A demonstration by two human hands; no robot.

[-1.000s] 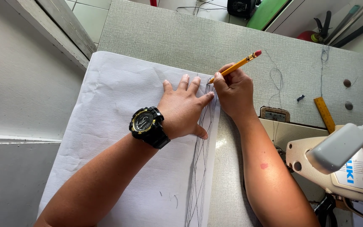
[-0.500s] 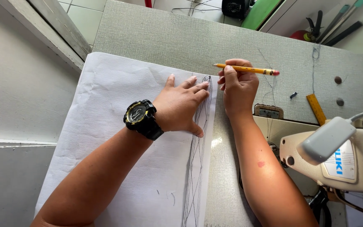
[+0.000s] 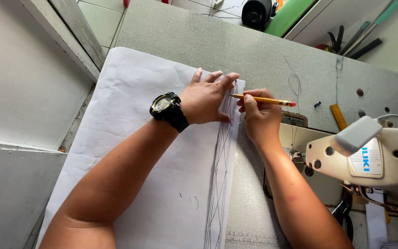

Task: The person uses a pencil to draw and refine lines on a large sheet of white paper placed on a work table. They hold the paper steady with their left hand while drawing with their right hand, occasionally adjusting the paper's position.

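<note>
A large white sheet of paper (image 3: pixel 130 152) lies on the grey table (image 3: pixel 263 55), with several pencil lines drawn along its right edge. My left hand (image 3: pixel 206 97), a black watch on its wrist, presses flat on the paper near that edge, fingers spread. My right hand (image 3: pixel 256 115) holds a yellow pencil (image 3: pixel 266 100) with a red eraser end. The pencil lies almost level, its tip pointing left at the paper's right edge, close to my left fingertips.
A cream sewing machine (image 3: pixel 369 157) stands at the right. A yellow ruler (image 3: pixel 338 116) lies beyond it, and loose threads trail over the table. Scissors (image 3: pixel 335 39) and long tools sit at the back right, a dark object (image 3: pixel 256 14) at the back.
My right hand has turned the pencil from pointing up and to the right to lying nearly level, with the tip now at the paper's edge. My left hand stays pressed on the paper.
</note>
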